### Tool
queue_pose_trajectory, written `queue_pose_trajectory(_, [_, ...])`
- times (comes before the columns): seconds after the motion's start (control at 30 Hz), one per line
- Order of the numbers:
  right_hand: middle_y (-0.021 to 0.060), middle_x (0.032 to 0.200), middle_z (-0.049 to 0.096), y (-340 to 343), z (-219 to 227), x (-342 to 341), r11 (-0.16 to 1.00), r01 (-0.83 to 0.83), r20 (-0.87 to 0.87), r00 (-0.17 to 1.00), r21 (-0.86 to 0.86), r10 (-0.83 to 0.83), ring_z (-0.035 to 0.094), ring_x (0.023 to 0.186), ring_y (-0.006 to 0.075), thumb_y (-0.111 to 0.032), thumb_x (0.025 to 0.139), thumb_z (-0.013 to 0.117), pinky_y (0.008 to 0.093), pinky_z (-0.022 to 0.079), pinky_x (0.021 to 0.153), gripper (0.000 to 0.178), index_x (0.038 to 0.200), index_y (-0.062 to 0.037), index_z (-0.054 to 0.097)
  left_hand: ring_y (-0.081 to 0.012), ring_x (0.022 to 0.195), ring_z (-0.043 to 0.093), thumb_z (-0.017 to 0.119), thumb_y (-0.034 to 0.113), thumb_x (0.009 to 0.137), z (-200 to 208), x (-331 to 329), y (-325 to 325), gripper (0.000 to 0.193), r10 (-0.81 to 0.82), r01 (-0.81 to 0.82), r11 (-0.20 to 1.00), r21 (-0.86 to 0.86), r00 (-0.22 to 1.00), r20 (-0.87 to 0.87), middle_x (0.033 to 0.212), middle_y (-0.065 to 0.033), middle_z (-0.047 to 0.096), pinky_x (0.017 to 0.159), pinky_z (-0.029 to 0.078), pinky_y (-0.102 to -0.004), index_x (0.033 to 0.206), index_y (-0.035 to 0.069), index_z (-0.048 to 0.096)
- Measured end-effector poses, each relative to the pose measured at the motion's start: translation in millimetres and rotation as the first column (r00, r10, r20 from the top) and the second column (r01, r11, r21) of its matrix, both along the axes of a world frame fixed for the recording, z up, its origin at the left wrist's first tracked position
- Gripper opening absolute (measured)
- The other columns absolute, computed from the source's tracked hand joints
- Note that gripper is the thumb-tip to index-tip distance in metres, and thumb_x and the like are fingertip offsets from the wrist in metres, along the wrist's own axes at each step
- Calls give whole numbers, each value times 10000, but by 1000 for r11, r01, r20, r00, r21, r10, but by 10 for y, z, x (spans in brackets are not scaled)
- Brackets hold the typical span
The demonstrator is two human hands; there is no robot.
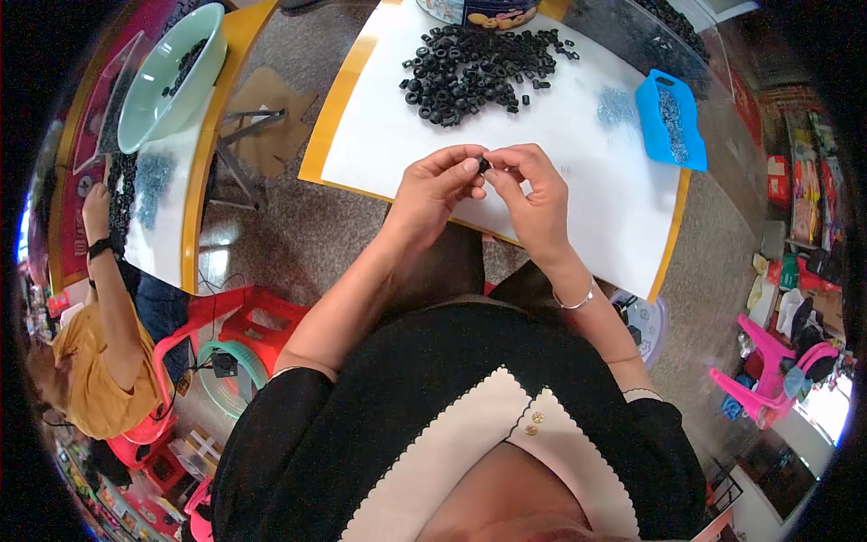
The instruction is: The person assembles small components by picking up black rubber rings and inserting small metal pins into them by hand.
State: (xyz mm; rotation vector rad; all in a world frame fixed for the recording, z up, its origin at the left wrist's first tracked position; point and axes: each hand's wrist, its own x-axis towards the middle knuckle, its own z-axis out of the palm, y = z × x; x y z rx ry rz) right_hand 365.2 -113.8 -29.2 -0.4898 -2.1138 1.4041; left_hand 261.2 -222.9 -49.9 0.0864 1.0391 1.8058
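Note:
My left hand (442,185) and my right hand (533,194) meet above the near edge of the white-topped table (379,135). Between their fingertips they pinch a small black part (483,165), mostly covered by the fingers, so its exact shape is hard to make out. Beyond the hands lies a heap of small black ring-like and block-like parts (461,72). To the right, a thin scatter of small clear bluish pieces (616,107) rests on the white surface, beside a blue plastic basket (646,113) holding more of them.
A round tub (479,13) stands at the table's far edge. On the left, another person (108,361) in a yellow top reaches over a second table bearing a pale green basin (135,117). A red stool (262,321) and a pink stool (777,361) stand on the floor.

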Motion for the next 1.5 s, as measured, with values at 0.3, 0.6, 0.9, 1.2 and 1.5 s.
queue_pose_trajectory(0.3, [63,901,601,487,43,182,987,74,68,994,144,-84,574,776,133,-53,810,624,256,460,692,131,935,-31,654,-123,723,582,586,88,888,21,21,25,217,-48,45,998,-39,996,-74,888,-64,626,666,503,-235,1074,-22,606])
queue_pose_trajectory(0.6, [32,846,580,851,-206,616,953,171,300,922,249,-244,537,764,105,-62,794,635,225,434,698,167,953,-13,654,-118,712,579,578,113,898,-50,-39,16,232,-19,17,999,-44,999,-46,914,-98,631,674,502,-231,1096,-9,587])
queue_pose_trajectory(0.9, [22,832,592,454,-26,340,981,192,307,933,19,-188,531,759,84,-53,854,582,224,443,691,88,925,-5,603,-104,700,577,548,94,910,16,1,27,247,-71,73,997,-22,996,50,960,-104,622,681,511,-220,1121,-35,559])
queue_pose_trajectory(1.2, [103,808,591,100,183,91,990,-96,115,990,108,84,600,725,223,-53,841,578,306,477,641,49,868,-13,590,-108,674,586,595,80,877,5,-17,13,212,-99,97,995,-20,993,-66,872,-85,647,655,517,-233,1055,-35,609])
queue_pose_trajectory(1.5, [27,788,573,208,167,138,935,-150,191,957,-322,220,546,720,100,-99,823,655,240,448,653,149,900,-34,545,-106,668,593,595,93,878,-17,-77,-54,214,-342,345,937,54,938,-57,863,-79,645,655,532,-242,1057,-24,613])
